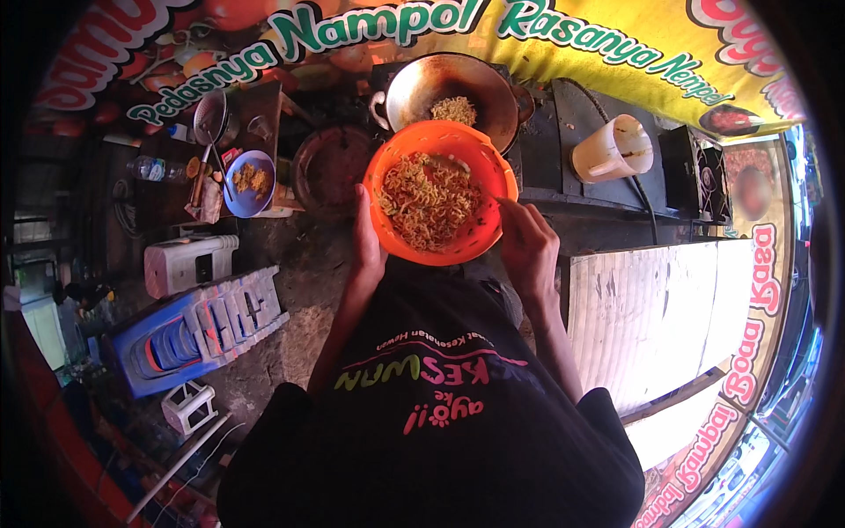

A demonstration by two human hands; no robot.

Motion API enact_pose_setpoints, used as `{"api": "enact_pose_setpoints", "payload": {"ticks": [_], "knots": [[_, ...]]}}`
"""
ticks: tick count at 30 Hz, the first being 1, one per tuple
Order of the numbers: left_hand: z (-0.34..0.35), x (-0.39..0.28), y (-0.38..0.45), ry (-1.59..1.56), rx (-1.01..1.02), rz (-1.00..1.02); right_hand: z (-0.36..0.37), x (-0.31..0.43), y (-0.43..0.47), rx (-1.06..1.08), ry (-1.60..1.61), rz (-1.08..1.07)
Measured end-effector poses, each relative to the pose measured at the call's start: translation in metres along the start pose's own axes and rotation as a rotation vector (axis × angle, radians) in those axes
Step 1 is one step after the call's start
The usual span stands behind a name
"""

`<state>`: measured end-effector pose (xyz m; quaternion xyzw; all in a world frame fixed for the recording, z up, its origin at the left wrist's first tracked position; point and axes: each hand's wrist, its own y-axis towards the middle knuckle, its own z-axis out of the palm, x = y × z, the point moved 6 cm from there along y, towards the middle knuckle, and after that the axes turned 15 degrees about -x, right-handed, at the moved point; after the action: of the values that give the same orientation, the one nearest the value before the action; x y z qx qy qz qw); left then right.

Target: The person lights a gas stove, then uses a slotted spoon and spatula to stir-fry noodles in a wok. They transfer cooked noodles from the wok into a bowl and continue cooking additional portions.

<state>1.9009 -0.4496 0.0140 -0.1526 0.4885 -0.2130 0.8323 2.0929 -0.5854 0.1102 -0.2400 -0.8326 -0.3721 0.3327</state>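
An orange plastic bowl (492, 241) with holes around its rim is held up in front of me, with cooked curly noodles (429, 201) inside. My left hand (368, 231) grips its left side, the fingers partly hidden behind it. At the bowl's right edge is my right hand (528, 241), its fingers curled near the rim; whether it pinches the rim or something inside cannot be told. Beyond the bowl sits a large metal wok (409, 86) with side handles, and a clump of noodles (454, 111) lies in it, partly behind the bowl.
A plastic jug (597, 158) stands on the dark counter at right, by a black hose (643, 204). On the left table (168, 204) are a blue bowl of food (241, 204), a skimmer (211, 115) and a plastic bottle (155, 169). Stacked plastic chairs (191, 333) and stools stand at lower left.
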Motion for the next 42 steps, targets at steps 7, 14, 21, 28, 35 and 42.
{"api": "enact_pose_setpoints", "payload": {"ticks": [7, 14, 21, 28, 35, 42], "knots": [[-0.027, 0.0, -0.002, -0.013, -0.067, 0.011, 0.016, -0.007, -0.014, 0.047, -0.036, 0.04], [-0.053, -0.002, -0.008, 0.014, -0.089, 0.018, 0.039, -0.014, -0.025, 0.206, 0.03, 0.217], [-0.064, -0.005, -0.013, -0.035, -0.18, 0.067, 0.048, -0.039, -0.037, 0.196, 0.51, 0.617], [-0.037, 0.002, -0.003, 0.022, -0.067, -0.026, 0.055, -0.048, -0.071, 0.285, 0.791, 0.903], [0.047, 0.085, -0.001, 0.351, 0.4, -0.496, -0.009, -0.126, -0.115, -0.186, 0.441, 0.998], [0.056, 0.088, -0.001, 0.556, 0.56, -0.22, -0.111, -0.235, -0.197, -0.79, 0.469, 1.048]]}}
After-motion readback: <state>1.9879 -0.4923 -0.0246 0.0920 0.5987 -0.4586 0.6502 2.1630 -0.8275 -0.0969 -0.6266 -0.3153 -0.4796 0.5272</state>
